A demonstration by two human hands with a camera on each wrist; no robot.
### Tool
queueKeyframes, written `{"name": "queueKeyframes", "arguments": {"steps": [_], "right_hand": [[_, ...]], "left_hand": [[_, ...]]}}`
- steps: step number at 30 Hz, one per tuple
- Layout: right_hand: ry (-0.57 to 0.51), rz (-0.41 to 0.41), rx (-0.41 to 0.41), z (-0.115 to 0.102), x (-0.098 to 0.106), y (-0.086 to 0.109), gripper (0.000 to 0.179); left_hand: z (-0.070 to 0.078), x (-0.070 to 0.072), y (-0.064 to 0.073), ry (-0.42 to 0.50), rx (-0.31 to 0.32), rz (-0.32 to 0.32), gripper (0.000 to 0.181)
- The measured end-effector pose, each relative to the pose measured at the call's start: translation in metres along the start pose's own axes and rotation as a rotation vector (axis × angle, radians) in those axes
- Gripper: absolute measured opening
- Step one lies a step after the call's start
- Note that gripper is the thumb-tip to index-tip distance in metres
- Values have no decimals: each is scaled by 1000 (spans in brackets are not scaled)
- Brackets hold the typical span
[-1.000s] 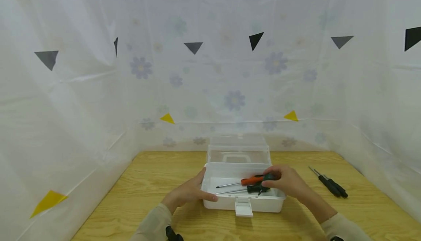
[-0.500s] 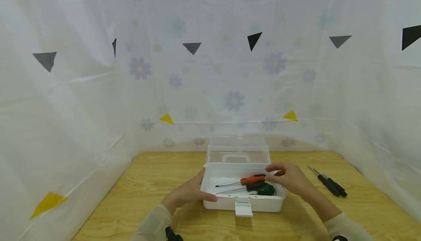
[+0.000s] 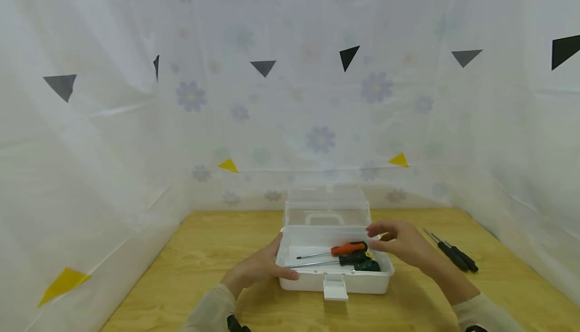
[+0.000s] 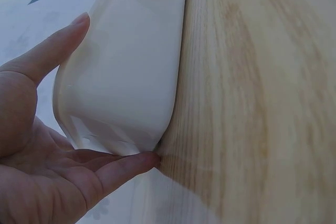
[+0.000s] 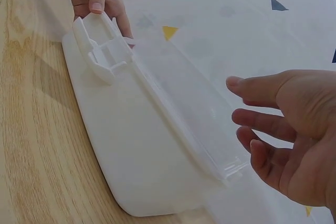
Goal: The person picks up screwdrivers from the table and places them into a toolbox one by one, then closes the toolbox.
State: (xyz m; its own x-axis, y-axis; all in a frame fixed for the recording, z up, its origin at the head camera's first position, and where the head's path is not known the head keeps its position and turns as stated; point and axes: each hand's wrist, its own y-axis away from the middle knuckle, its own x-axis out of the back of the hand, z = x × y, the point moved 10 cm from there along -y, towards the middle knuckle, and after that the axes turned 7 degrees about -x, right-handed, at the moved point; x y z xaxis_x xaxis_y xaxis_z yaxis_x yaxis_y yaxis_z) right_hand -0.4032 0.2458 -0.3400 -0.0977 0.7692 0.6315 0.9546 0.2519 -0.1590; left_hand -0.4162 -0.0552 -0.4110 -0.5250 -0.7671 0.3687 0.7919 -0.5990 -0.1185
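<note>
A white plastic toolbox (image 3: 308,282) stands on the table with its clear lid (image 3: 328,213) tipped back. Inside lie a screwdriver with an orange-red handle (image 3: 349,249), one with a dark handle (image 3: 353,258) and another with a dark green handle (image 3: 367,266). My left hand (image 3: 254,266) grips the toolbox's left front corner, thumb over the front rim and fingers along the side; the left wrist view shows this hold on the box wall (image 4: 121,72). Above the right end, my right hand (image 3: 403,244) hovers with loosely bent fingers, holding nothing, as the right wrist view confirms.
Right of the toolbox, two black-handled screwdrivers (image 3: 456,256) lie side by side on the wooden table (image 3: 190,256). White flowered sheeting (image 3: 317,95) encloses the back and both sides. A latch (image 3: 335,287) hangs at the toolbox's front.
My right hand has let go of the green-handled screwdriver, which now lies in the toolbox. That hand has drawn slightly up and to the right. The left hand keeps its hold.
</note>
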Motion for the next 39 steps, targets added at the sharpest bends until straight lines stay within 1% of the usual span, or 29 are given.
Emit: {"name": "queueKeyframes", "arguments": {"steps": [3,7,13,16,21,23,27,30,34,39], "right_hand": [[-9,-25,19,-2,-3,1,36],[-25,-46,44,-3,-6,1,38],[-34,-55,46,-1,-6,-3,44],[-53,-63,21,4,-4,-5,46],[-99,-97,-11,7,2,-3,48],[-102,-113,-5,6,4,-1,49],[-137,-136,-33,9,9,3,51],[-151,-135,-37,9,14,6,51],[-150,-131,-16,6,20,9,51],[-140,-134,-4,4,21,11,51]], "left_hand": [[2,-2,0,-2,-19,-4,128],[1,0,2,-8,-16,2,128],[1,4,3,-4,-26,6,128],[3,4,3,-5,-28,5,127],[-1,3,2,-7,-8,14,127],[-1,2,1,-10,-9,14,127],[1,-1,-2,-5,-25,-6,127],[2,-3,-5,-13,-31,-7,127],[1,-2,-7,-23,-24,5,127],[-1,-1,-8,-11,-22,5,127]]}}
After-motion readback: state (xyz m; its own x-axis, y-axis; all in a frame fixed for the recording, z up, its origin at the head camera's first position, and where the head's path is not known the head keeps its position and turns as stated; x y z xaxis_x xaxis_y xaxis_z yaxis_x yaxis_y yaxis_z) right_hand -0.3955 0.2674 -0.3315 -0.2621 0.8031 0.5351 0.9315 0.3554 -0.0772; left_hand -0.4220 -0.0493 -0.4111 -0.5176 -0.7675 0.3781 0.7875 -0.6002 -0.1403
